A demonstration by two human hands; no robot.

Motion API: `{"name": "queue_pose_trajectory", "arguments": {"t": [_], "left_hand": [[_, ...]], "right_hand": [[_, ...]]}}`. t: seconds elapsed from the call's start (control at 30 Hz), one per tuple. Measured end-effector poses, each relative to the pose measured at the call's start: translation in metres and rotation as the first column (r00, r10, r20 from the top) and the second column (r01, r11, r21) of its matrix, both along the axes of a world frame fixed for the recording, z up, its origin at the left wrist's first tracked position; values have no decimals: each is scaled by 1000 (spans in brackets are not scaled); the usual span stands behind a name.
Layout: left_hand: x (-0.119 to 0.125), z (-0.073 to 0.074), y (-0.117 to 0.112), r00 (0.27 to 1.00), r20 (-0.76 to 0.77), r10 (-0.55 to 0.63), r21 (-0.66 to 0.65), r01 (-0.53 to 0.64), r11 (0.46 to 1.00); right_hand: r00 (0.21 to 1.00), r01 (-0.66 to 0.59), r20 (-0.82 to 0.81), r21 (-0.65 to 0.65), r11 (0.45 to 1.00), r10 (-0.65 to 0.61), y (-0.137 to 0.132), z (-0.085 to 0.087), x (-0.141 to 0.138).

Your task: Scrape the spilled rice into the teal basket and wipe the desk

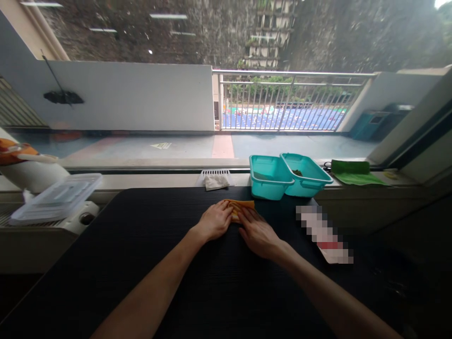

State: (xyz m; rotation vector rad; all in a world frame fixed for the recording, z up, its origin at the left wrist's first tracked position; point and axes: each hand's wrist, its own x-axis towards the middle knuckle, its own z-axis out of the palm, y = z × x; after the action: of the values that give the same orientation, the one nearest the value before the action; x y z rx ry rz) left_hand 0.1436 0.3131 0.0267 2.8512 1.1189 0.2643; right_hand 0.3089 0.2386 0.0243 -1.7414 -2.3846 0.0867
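Observation:
A small orange cloth (pixel 243 205) lies on the black ribbed mat (pixel 141 245) near its far edge. My left hand (pixel 213 220) rests flat on the cloth's left end, fingers stretched out. My right hand (pixel 257 233) lies flat on its right side, fingers pressed down on the fabric. Most of the cloth is hidden under the two hands.
Two teal plastic bins (pixel 270 176) (pixel 307 174) stand just beyond the cloth on the sill. A white crumpled cloth (pixel 216 181) lies left of them, a green folded cloth (pixel 353 172) to the right. A clear lidded box (pixel 58 197) sits at the left. A pixelated flat item (pixel 325 234) lies on the mat at right.

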Motion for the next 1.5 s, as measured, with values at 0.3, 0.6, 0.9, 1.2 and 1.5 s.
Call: {"name": "queue_pose_trajectory", "arguments": {"t": [0.3,0.6,0.9,1.2,1.5], "left_hand": [[12,7,48,996,-52,70,-37,-72,997],[4,16,43,989,-94,117,-90,-125,988],[-52,19,-127,989,-142,46,-182,-72,981],[-53,8,-128,987,-47,154,-88,-158,984],[-113,-8,-219,999,15,-49,86,48,995]], "right_hand": [[997,79,-3,-31,996,-79,55,6,-14],[998,63,-3,-55,996,-63,61,16,-16],[999,-51,-12,-111,993,50,-116,1,-26],[997,44,-64,-59,997,-48,-108,9,-53],[987,-130,-84,72,989,136,-198,-24,-72]]}}
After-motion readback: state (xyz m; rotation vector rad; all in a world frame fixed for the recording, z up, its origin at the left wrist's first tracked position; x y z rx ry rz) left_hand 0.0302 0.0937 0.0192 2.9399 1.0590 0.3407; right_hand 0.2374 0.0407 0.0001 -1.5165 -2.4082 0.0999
